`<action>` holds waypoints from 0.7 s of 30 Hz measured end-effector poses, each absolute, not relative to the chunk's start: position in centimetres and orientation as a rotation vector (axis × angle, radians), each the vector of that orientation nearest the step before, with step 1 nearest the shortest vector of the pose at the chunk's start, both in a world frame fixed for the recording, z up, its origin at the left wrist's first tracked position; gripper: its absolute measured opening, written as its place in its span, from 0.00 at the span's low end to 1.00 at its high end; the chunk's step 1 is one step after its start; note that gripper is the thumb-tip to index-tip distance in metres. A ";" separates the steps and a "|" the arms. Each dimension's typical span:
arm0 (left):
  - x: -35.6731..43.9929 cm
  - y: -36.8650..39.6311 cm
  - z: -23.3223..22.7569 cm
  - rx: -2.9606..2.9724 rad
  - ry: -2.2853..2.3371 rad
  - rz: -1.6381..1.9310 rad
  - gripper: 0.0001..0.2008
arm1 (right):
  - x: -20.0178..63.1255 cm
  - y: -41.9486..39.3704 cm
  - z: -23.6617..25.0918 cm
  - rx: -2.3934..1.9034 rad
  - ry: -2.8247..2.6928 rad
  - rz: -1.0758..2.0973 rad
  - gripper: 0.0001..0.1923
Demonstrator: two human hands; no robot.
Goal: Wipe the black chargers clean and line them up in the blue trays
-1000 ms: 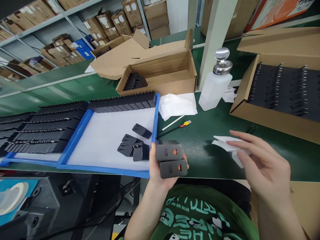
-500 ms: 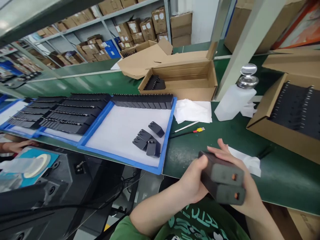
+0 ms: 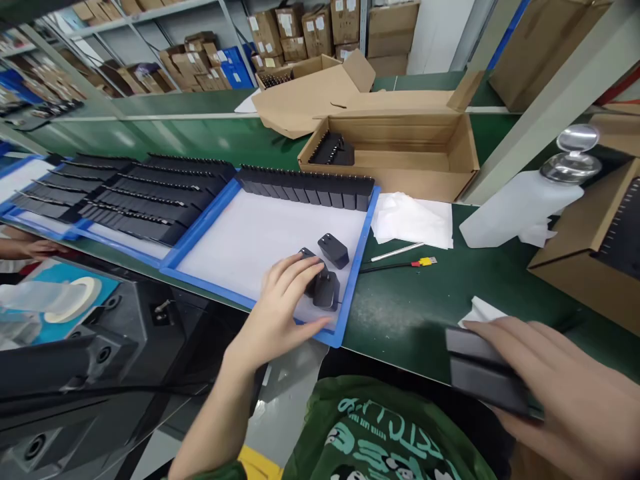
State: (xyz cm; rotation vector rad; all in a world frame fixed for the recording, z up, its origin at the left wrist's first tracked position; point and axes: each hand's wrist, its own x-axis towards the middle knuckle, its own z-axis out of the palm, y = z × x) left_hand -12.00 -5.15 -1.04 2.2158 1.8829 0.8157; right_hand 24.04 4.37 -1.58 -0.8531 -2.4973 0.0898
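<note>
My left hand point(image 3: 286, 303) is over the front right of a blue-rimmed tray point(image 3: 345, 313), fingers stretched out and thumb apart. Its fingertips lie over black power adapters point(image 3: 327, 292); whether they touch is unclear, and the hand covers part of the group. Just behind them one more adapter point(image 3: 334, 250) lies separately, its prongs facing up. In my right hand point(image 3: 565, 380), blurred, are two black adapters point(image 3: 483, 367) side by side, above the green bench's front edge. A neat row of adapters point(image 3: 305, 190) stands along the tray's back edge.
More trays of lined-up adapters point(image 3: 145, 193) stand at left. An open carton point(image 3: 390, 170) is behind, with white tissues point(image 3: 413, 220), a yellow-tipped cable point(image 3: 423, 263) and a pump bottle point(image 3: 520, 207) nearby. Another carton point(image 3: 580, 240) stands at right. A co-worker's hand point(image 3: 40, 248) shows far left.
My left hand has let go of the pair of adapters and moved left to the loose ones in the tray. My right hand has carried the pair rightward. The view has shifted a little.
</note>
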 end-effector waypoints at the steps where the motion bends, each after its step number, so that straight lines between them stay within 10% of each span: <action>1: -12.5 -4.5 -1.1 2.259 1.849 0.723 0.38 | 23.5 4.5 -1.4 -0.758 -2.652 0.040 0.22; 17: -4.0 -5.6 -0.9 2.088 1.643 1.066 0.39 | 18.4 1.0 -1.6 -1.323 -2.530 0.240 0.30; 21: -1.4 -4.6 -2.8 2.035 1.494 0.951 0.41 | 19.8 0.0 -2.2 -1.499 -2.371 0.392 0.44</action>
